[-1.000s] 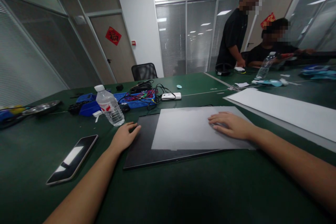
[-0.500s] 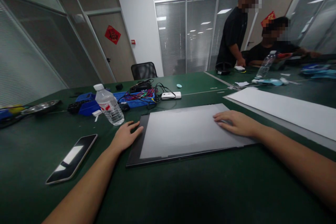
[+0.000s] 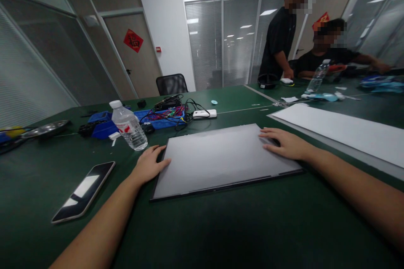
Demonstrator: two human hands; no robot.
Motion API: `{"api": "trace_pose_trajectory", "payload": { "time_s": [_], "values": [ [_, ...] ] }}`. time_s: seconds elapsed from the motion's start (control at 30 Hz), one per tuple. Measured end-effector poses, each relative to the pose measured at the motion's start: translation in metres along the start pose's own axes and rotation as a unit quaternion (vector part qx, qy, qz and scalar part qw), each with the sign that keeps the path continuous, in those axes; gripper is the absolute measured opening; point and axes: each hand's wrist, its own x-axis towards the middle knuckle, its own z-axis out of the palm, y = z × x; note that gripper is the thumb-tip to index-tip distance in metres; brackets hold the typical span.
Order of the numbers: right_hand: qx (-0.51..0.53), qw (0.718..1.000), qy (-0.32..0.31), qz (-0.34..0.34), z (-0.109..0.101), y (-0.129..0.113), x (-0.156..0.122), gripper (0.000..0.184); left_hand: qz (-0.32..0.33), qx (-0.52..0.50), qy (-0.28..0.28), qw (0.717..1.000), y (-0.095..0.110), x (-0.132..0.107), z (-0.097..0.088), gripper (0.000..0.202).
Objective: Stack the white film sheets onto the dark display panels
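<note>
Two grips lie open and flat: left hand (image 3: 148, 164) touching the black board (image 3: 221, 186), right hand (image 3: 285, 143) on the white sheet (image 3: 221, 157), which has slid left and now covers this board at frame centre.

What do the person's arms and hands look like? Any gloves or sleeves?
No gloves, no sleeves in view. The left hand and left forearm are bare, and so are the right hand and right forearm. No watch, ring or bracelet shows.
</note>
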Motion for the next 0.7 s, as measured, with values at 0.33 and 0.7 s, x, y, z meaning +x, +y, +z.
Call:
{"api": "trace_pose_trajectory", "payload": {
  "time_s": [0.33, 0.7],
  "values": [
    [-0.170, 0.961, 0.055, 0.213, -0.021, 0.082, -0.015, 0.072, 0.004, 0.001, -0.008, 1.000, 0.002, -0.002, -0.003, 0.068],
    [-0.141, 0.879, -0.010, 0.456, -0.028, 0.134, -0.035, 0.086, 0.014, -0.001, -0.019, 1.000, 0.001, -0.001, -0.004, 0.060]
  ]
}}
